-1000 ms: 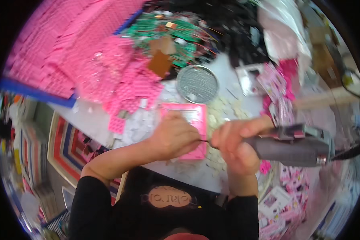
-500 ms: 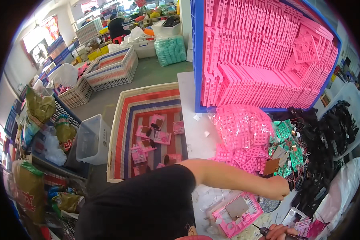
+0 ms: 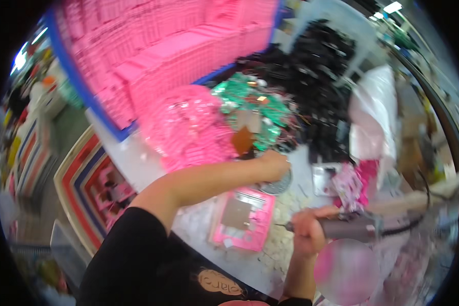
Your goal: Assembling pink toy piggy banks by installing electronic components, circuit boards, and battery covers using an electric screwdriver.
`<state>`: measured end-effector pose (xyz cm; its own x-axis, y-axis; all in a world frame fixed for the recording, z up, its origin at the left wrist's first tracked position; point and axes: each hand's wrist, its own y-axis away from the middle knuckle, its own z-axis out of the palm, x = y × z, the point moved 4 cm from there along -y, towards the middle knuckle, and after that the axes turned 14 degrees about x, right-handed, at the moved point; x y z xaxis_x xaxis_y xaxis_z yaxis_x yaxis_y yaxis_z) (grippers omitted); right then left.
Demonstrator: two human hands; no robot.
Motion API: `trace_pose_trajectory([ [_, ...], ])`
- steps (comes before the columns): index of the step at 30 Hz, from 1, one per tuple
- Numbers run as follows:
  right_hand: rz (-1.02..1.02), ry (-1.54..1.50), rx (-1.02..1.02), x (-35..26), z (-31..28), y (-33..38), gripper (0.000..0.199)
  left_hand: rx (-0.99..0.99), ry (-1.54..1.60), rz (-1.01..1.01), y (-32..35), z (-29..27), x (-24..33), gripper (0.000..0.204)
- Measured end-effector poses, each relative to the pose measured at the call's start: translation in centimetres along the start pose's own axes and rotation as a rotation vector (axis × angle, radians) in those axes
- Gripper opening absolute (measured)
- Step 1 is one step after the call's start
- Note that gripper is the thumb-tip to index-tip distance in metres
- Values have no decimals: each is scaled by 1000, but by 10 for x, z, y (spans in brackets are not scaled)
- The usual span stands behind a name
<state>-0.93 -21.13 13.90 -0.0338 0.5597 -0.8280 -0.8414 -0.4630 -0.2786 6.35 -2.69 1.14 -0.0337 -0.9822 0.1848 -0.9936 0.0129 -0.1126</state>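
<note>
My left hand (image 3: 273, 166) is closed, with its fingers curled down and partly hidden, at the rim of a round dish of small silvery parts (image 3: 277, 186). What it holds, if anything, cannot be made out. In my right hand (image 3: 310, 229) is a dark electric screwdriver (image 3: 349, 228), its thin bit pointing left. Just left of the bit lies a pink plastic frame (image 3: 261, 238) on the table, with a grey-brown plate (image 3: 236, 213) in it. A brown square piece (image 3: 243, 140) rests beyond my left forearm, beside green circuit boards (image 3: 268, 133) with wires.
A blue crate (image 3: 81, 86) full of stacked pink panels stands at the far left. A clear bag of pink parts (image 3: 181, 117) sits before it. Black parts (image 3: 319, 86) are heaped at the back, next to a white plastic bag (image 3: 375, 112). A striped-lined box (image 3: 76, 191) holds pink pieces at left.
The view has swung to the right and is blurred. More of my right hand and the screwdriver has come into sight. My left hand stays near the dish.
</note>
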Motion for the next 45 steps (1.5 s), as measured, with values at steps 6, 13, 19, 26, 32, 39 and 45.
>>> trace_pose_trajectory([
  [6, 31, -52, 30, 4, -10, 1, 22, 290, 54, 103, -3, -15, 6, 18],
  [13, 32, -21, 57, 5, -9, 0, 23, 138, 125, -59, -6, -12, 2, 30],
  [19, -35, 218, 228, 4, -23, 0, 23, 748, 584, 8, 94, -111, 15, 24],
  [26, -17, 268, 230, 11, 10, -2, 19, 660, 670, -20, 193, -91, 3, 16],
  [32, -26, 244, 183, 21, 19, -3, 22, 776, 780, -94, 241, -75, -6, 19],
  [39, 22, 201, 243, 16, 16, -5, 22, 827, 843, -199, 293, -86, -3, 36],
  [45, -13, 221, 264, 16, 25, -4, 26, 1017, 1062, -310, 315, -88, -7, 20],
])
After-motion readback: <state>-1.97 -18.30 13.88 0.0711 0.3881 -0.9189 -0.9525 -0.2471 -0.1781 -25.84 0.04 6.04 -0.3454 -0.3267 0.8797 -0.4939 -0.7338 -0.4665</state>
